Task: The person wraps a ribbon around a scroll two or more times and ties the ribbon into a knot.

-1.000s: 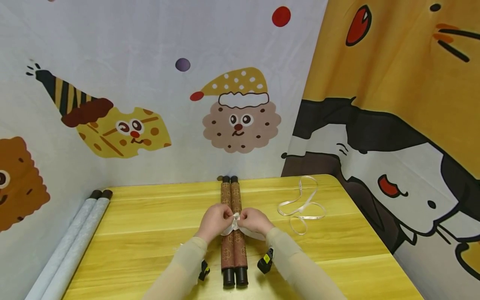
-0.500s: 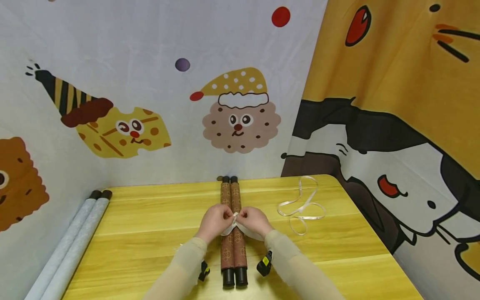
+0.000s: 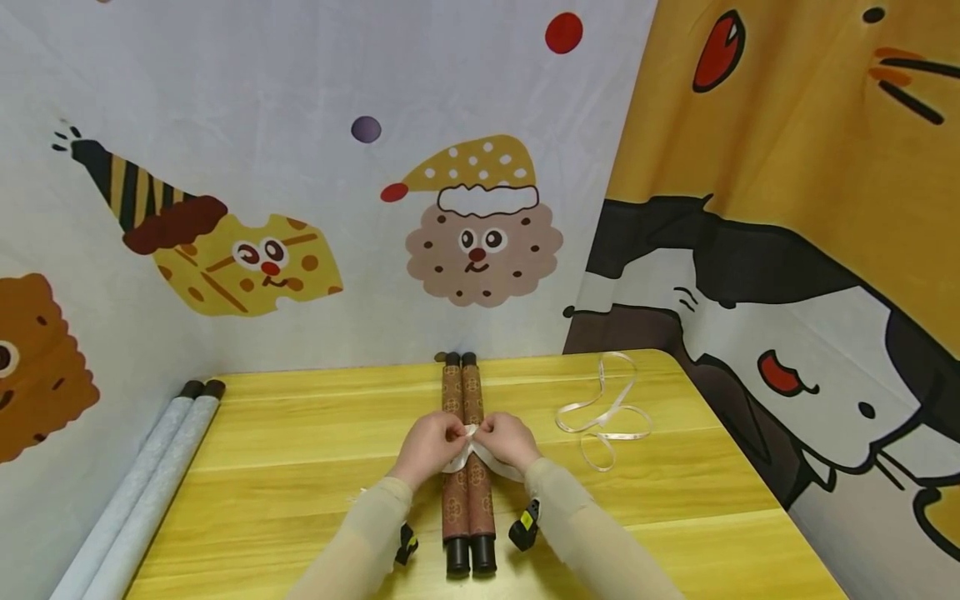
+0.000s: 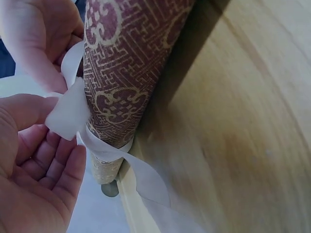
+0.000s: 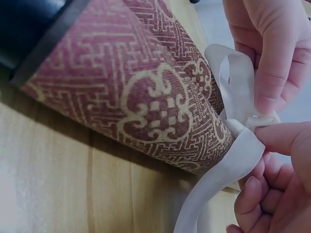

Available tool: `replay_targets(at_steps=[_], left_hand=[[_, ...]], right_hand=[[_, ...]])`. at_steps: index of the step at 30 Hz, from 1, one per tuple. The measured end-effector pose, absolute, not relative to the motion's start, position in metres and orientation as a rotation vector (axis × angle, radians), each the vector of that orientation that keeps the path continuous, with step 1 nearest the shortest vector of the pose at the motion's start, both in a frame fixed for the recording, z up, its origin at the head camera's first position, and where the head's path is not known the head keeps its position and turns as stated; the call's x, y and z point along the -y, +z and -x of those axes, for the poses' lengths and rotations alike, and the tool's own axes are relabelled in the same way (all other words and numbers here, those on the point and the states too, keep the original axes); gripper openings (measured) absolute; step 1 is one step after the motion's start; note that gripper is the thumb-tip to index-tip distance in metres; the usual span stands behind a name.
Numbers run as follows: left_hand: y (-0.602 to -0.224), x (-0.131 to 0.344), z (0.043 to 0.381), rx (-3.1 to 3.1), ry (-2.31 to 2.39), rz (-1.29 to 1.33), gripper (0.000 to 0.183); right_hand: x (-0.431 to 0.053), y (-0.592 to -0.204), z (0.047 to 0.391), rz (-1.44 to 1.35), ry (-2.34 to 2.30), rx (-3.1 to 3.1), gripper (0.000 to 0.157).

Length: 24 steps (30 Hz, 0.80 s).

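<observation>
A brown, gold-patterned scroll (image 3: 456,504), rolled from both ends into two parallel rolls with black end knobs, lies lengthwise at mid-table. White ribbon (image 3: 470,446) wraps its middle. My left hand (image 3: 429,446) and right hand (image 3: 512,440) meet above the rolls, each pinching ribbon between thumb and finger. In the left wrist view, a folded piece of ribbon (image 4: 70,109) sits at my left thumb tip, and a loose tail trails over the table. The right wrist view has a standing ribbon loop (image 5: 238,73) by the left hand; fingertips partly cover the knot area.
Another white ribbon (image 3: 607,417) lies in loose loops at the table's right back. Two pale grey rolls with black ends (image 3: 161,467) lie along the left edge. A cartoon-printed curtain (image 3: 300,100) hangs behind the wooden table (image 3: 315,417).
My right forearm and wrist have shifted slightly left. Both hands stay at the ribbon with their pinch kept, and the ribbon between them looks drawn a little closer together. The scroll has not moved.
</observation>
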State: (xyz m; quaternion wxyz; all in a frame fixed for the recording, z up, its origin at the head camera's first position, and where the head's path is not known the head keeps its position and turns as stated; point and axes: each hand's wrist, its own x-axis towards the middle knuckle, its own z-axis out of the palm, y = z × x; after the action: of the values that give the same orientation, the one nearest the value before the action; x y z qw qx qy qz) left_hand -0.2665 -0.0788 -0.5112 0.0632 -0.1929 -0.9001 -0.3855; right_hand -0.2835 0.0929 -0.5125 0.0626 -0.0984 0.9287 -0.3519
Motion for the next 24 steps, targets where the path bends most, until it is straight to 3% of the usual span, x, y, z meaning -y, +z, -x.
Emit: replay_targets(at_steps=[12,24], left_hand=[[-0.507,0.078,0.267,2.745,-1.201,0.475,0.010],[-0.509,0.076,0.269,2.746,-1.166,0.482,0.009]], right_hand=[[-0.110,-0.505,0.267,0.527,-0.951,-2.888,0.031],[-0.122,-0.512,0.269,0.519,-1.075,-2.829,0.019]])
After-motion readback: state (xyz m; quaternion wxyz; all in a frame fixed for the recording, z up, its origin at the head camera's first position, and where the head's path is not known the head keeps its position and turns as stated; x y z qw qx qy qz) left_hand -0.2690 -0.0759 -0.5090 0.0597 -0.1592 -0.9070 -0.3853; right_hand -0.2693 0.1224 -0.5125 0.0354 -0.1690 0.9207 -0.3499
